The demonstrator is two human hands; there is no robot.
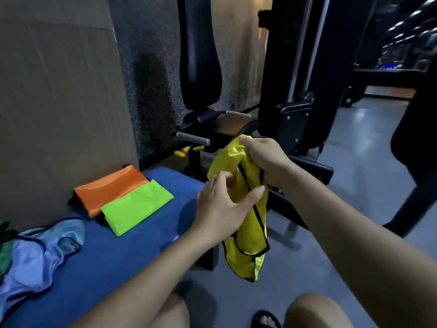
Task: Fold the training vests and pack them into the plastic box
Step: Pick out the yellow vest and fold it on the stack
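Observation:
A yellow vest with black trim hangs bunched in the air off the right edge of the blue bench. My right hand grips its top. My left hand has its fingers spread against the vest's middle, touching the cloth. A folded orange vest and a folded bright green vest lie side by side at the bench's far end. An unfolded light blue vest lies crumpled at the near left, with a bit of green cloth at the frame's left edge. No plastic box is in view.
A large cardboard sheet leans upright behind the bench. Black gym machine frames and a padded seat back stand beyond it. Grey floor spreads to the right. My knees and a sandalled foot show at the bottom.

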